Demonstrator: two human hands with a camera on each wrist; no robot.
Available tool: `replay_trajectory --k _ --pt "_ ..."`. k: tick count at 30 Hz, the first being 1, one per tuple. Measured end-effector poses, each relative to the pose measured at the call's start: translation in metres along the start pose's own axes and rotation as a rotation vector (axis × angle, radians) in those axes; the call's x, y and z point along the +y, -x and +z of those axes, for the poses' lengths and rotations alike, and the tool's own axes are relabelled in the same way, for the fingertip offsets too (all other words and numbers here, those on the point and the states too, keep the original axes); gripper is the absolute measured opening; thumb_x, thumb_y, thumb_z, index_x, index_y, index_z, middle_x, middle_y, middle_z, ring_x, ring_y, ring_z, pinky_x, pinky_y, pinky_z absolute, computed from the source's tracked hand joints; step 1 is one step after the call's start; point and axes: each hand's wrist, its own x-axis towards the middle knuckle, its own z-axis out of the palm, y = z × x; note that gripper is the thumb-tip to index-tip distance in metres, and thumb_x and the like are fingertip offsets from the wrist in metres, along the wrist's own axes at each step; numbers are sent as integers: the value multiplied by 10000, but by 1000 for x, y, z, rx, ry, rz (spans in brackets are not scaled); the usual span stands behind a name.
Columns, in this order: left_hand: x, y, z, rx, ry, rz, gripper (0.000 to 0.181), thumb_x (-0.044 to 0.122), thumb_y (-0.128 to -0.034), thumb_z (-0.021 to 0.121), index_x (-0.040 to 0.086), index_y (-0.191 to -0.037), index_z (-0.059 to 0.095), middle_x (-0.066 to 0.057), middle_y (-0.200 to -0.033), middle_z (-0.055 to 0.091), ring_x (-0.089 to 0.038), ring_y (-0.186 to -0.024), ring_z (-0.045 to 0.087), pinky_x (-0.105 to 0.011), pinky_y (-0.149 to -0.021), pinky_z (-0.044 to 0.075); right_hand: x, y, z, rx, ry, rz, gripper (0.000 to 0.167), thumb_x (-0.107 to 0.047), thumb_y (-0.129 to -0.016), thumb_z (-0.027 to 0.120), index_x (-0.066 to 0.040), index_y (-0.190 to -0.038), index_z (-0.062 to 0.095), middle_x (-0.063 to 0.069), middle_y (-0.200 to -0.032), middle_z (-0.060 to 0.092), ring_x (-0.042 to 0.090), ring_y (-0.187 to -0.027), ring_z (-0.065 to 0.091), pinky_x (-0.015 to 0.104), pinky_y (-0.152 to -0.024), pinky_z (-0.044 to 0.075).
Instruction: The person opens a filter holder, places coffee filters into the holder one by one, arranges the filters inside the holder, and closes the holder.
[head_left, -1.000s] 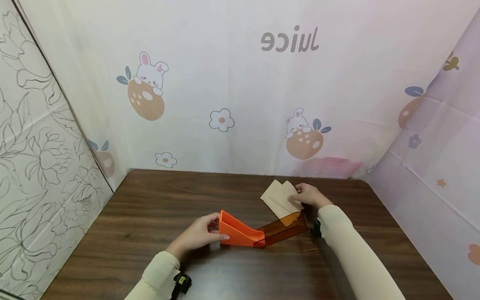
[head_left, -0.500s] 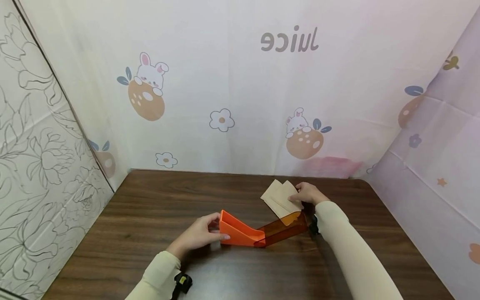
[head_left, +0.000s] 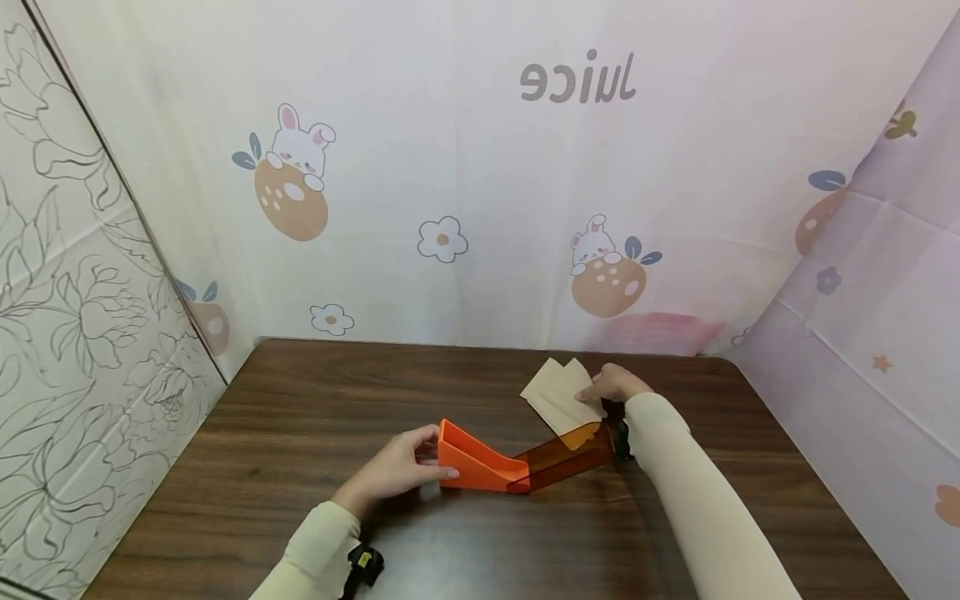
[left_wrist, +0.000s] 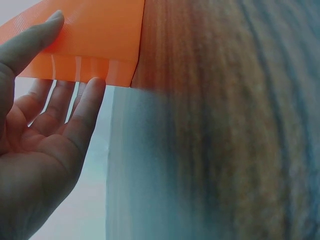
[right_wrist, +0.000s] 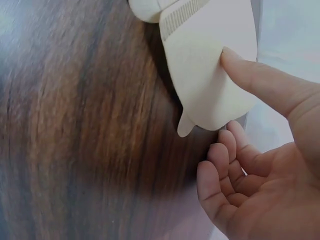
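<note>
An orange holder [head_left: 476, 462] with a hinged translucent brown lid [head_left: 570, 458] lies on the table, lid swung out to the right. My left hand [head_left: 401, 464] grips its tall left end, thumb on the near face and fingers against the end wall, as the left wrist view also shows. Behind the lid lie several overlapping tan paper coffee filters [head_left: 555, 392]. My right hand [head_left: 617, 383] holds the right-hand coffee filter [right_wrist: 205, 80] by its edge. In the right wrist view the thumb presses its face; the index fingertip is partly hidden behind the rim, other fingers curled below.
The dark wood table [head_left: 337, 400] meets a printed curtain [head_left: 390, 167] along its back edge. A patterned panel [head_left: 82, 292] stands at the left, another curtain at the right. The lid's raised end is close below my right wrist.
My right wrist has turned and shifted slightly left, so its fingers are more hidden and the wrist camera shows more. The left hand, holder and filters look unchanged.
</note>
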Motion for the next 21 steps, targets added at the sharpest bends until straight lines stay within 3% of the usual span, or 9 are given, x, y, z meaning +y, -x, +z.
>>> replay_trajectory --k 3,6,8,10,13,16,21 --pt "-1 0 0 -1 -1 -7 389 207 -870 813 108 -1195 625 1 -1111 684 -187 -1035 642 -290 -892 541 1 -1 0 -8 -33 11 701 -262 -904 745 206 -1321 433 339 -1309 516 464 -1208 507 552 -1001 443" --pt "-1 -1 0 -3 -3 -12 389 221 -870 814 128 -1198 626 17 -1112 683 -179 -1037 641 -269 -888 536 3 -2 0 -3 -53 11 673 -279 -873 777 183 -1284 510 318 -1246 569 446 -1171 547 532 -978 468" --pt "-2 -1 -1 -3 -3 -17 391 228 -869 814 138 -1199 626 25 -1112 683 -177 -1039 639 -262 -886 534 5 -3 0 4 -47 -2 588 -281 -868 781 150 -1221 592 262 -1159 617 383 -1057 582 478 -905 496" --pt "-2 -1 0 -3 0 -17 394 232 -868 816 142 -1201 626 28 -1111 683 -176 -1040 640 -258 -885 534 6 -3 1 12 -43 -11 468 -284 -866 782 104 -1101 665 156 -957 631 289 -886 561 402 -785 483" --pt "-2 -2 0 -2 7 -18 395 227 -865 818 140 -1201 628 25 -1110 685 -177 -1042 642 -259 -886 535 9 -4 3 17 -41 -28 351 -276 -882 766 53 -984 698 48 -754 502 218 -726 429 356 -660 383" --pt "-3 -2 0 -3 13 -16 394 222 -865 818 137 -1200 629 21 -1109 687 -178 -1041 644 -259 -885 536 12 -6 4 27 -48 -31 346 -294 -872 777 32 -950 693 12 -708 434 191 -681 397 339 -626 357" --pt "-2 -1 0 0 11 -19 395 223 -866 817 136 -1201 628 20 -1111 686 -180 -1043 642 -263 -888 536 18 -9 5 24 -89 -34 350 -305 -875 780 22 -972 706 40 -738 520 193 -684 426 335 -620 365"
